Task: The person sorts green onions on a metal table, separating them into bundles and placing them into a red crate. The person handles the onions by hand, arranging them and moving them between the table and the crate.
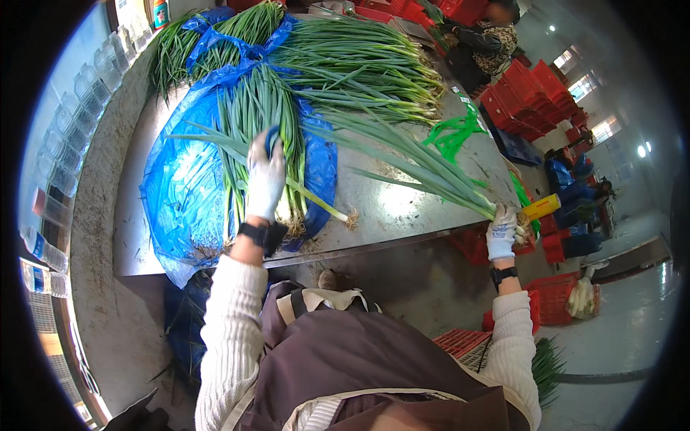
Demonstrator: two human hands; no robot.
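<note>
My left hand [266, 175], in a white glove, is over a bunch of spring onions [253, 102] on a blue plastic bag [183, 156]. A single spring onion [318, 199] passes beneath this hand, its roots pointing right; whether the fingers grip it is unclear. A small dark-blue thing [271, 139], blurred, shows at the fingers. At the table's right end, my gloved right hand [503, 233] clasps a bundle of spring onions [431, 172] near the roots, with leaves fanning up and left. Just beyond that hand is a yellow cylinder [540, 207]; contact cannot be told.
More spring onions [356, 64] cover the far side of the metal table [372, 210]. Green plastic strips [455, 134] lie by its right edge. Plastic bottles [67, 121] line the left ledge. Red crates [531, 99] and another person [488, 46] are beyond.
</note>
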